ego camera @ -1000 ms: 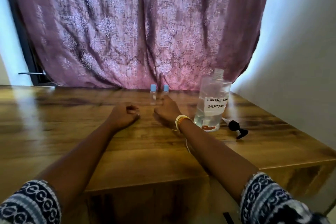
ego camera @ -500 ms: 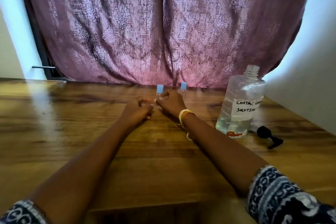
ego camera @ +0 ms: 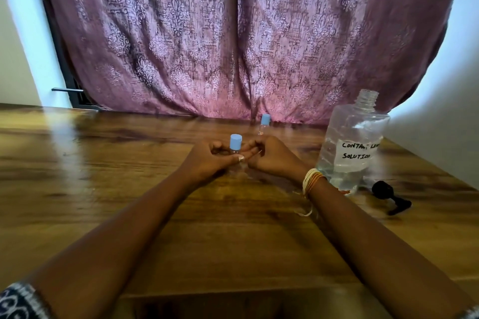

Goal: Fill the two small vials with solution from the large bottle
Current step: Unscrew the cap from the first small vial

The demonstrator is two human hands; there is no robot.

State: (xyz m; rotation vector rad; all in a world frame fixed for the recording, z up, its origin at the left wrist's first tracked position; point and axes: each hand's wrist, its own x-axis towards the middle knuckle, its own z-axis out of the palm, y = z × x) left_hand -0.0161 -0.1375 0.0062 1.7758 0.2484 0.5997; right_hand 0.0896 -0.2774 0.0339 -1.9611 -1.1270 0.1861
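Observation:
A small clear vial with a blue cap (ego camera: 235, 143) stands upright between my two hands at the table's middle. My left hand (ego camera: 207, 162) curls round its body, thumb across the front. From the other side, my right hand (ego camera: 276, 159) presses curled fingertips against the same vial. The second blue-capped vial (ego camera: 265, 124) stands free just behind my right hand, near the curtain. The large clear bottle (ego camera: 353, 147), labelled "contact lens solution", stands uncapped to the right, with a little liquid at its bottom.
A black pump top (ego camera: 388, 197) lies on the wooden table (ego camera: 103, 189) right of the big bottle. A patterned mauve curtain (ego camera: 233, 46) hangs along the table's far edge. A white wall (ego camera: 445, 124) closes the right side.
Both hands have closed on the left vial and drawn it nearer to me, away from the second vial. The camera has moved closer and turned left.

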